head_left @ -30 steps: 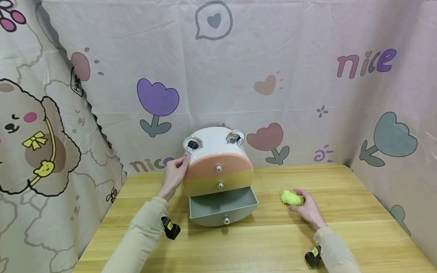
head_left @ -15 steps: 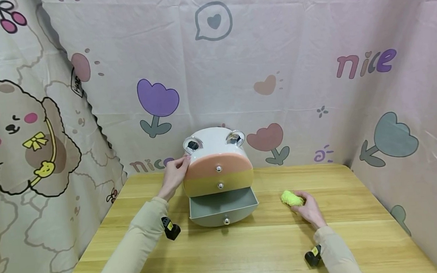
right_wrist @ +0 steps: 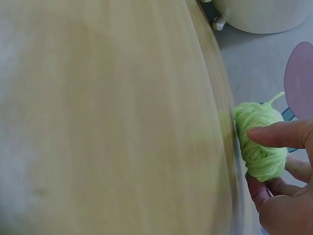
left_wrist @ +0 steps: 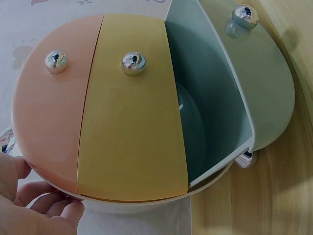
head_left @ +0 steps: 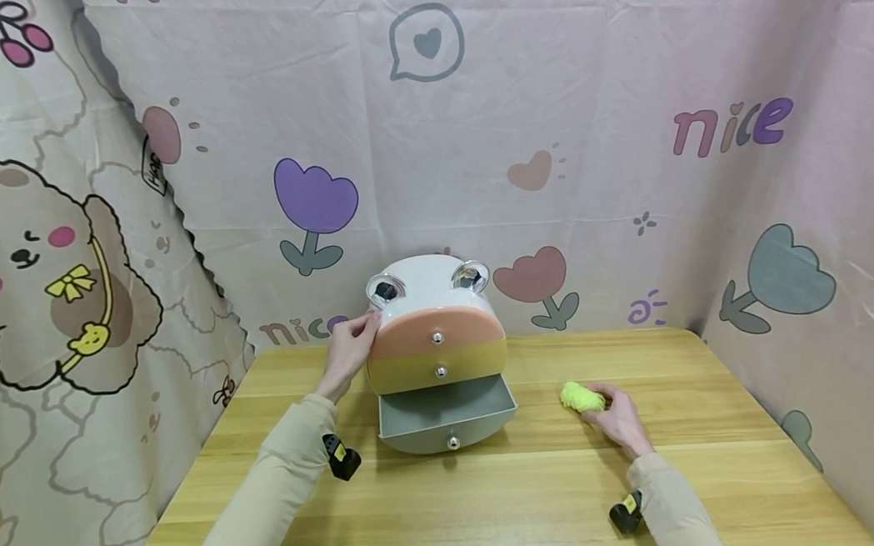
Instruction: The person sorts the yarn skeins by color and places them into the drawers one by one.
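Note:
A small frog-shaped drawer cabinet (head_left: 432, 286) stands at the back middle of the table, with orange and yellow drawers pushed in. Its bottom grey-green drawer (head_left: 450, 439) is pulled out, and its visible inside holds nothing. My left hand (head_left: 350, 349) holds the cabinet's upper left side; in the left wrist view the curled fingers (left_wrist: 51, 200) lie against the shell's edge. To the right of the cabinet, my right hand (head_left: 619, 420) grips a skein of neon yellow-green yarn (head_left: 581, 397). The right wrist view shows the thumb across the yarn (right_wrist: 261, 159) and fingers beneath it.
The wooden table (head_left: 452, 514) extends in front of the cabinet and on both sides. A patterned cloth (head_left: 429, 140) hangs behind the table and along both sides. Small black devices with yellow labels sit at both wrists.
My right thumb and fingers have shifted on the yarn, which has moved very slightly left. The left hand, cabinet and pulled-out drawer stay where they were.

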Motion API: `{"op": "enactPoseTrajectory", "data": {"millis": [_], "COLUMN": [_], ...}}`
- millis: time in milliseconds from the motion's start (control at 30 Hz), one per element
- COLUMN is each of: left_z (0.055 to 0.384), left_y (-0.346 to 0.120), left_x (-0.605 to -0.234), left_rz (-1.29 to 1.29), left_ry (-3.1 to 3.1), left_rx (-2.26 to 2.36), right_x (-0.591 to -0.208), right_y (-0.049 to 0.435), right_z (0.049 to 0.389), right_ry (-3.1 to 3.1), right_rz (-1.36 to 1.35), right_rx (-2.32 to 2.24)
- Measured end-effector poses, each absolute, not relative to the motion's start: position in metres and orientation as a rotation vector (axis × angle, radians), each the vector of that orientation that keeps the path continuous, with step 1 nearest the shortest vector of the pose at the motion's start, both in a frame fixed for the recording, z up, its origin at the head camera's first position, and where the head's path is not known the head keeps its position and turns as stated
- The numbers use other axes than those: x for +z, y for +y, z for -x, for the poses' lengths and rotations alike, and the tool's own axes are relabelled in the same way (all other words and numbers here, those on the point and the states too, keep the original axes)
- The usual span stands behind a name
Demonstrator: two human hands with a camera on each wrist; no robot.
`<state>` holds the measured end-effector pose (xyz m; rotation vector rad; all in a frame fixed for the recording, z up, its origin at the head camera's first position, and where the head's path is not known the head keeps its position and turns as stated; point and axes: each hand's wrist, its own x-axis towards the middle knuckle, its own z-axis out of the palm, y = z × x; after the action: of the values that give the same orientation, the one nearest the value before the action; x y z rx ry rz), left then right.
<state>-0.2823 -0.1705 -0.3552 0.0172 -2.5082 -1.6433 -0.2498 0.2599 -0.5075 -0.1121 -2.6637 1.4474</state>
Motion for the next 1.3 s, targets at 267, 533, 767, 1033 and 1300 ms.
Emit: {"op": "enactPoseTrajectory", "data": {"millis": [267, 533, 767, 1033, 1300], "left_z": [0.283, 0.284, 0.283, 0.284, 0.284], "left_y": [-0.172, -0.172, -0.172, -0.171, -0.17], "left_x": [-0.355, -0.355, -0.355, -0.355, -0.355], "left_rz": [-0.014, -0.014, -0.005, 0.005, -0.002], "left_ry": [-2.504, -2.504, -2.5, -2.509, -2.505], "left_rx": [-1.647, -1.645, -1.638, -1.627, -1.629], "right_x": [-0.498, -0.489, -0.477, -0.465, -0.454], "right_y": [0.253, 0.241, 0.228, 0.213, 0.198], "right_z": [0.25, 0.252, 0.248, 0.245, 0.242], "right_ry": [-2.645, -2.595, -2.533, -2.474, -2.437], "right_rz": [0.083, 0.085, 0.043, -0.043, -0.119], "right_rx": [1.5, 1.595, 1.677, 1.77, 1.854]}}
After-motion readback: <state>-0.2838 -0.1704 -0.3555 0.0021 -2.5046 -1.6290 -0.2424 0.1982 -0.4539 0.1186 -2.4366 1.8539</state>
